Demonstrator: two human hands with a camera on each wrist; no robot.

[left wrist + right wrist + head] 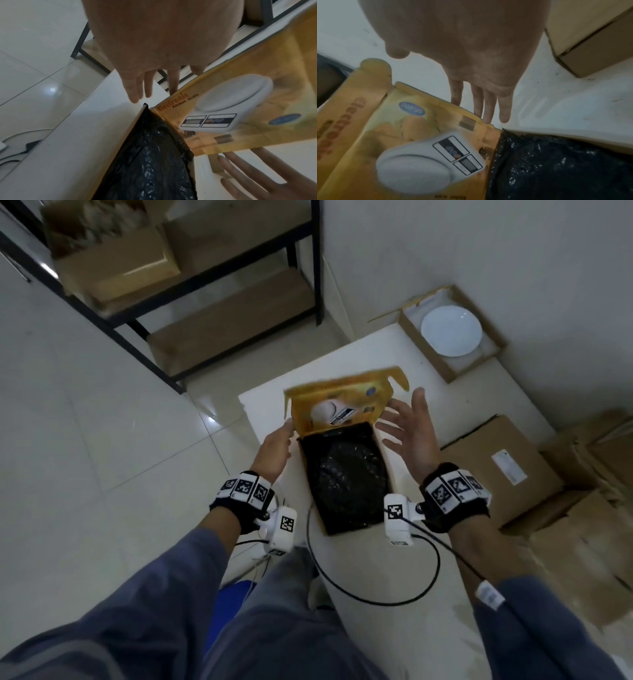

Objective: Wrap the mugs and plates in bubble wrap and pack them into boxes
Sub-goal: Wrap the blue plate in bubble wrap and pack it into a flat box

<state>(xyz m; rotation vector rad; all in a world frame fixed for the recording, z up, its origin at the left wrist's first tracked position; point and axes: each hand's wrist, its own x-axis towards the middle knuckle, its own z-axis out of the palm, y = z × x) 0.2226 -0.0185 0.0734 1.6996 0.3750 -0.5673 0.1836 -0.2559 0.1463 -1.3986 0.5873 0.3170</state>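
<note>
Head view alone shows white plate in carton.

One white plate, two open boxes (one yellow-lidded), perhaps four closed cartons.

A storeroom or packing room: a black metal shelf rack holds cardboard boxes, more brown cartons are stacked right of it, on pale floor tiles.

Yellow box lid printed with white scale, black bubble wrap, white plate
</note>
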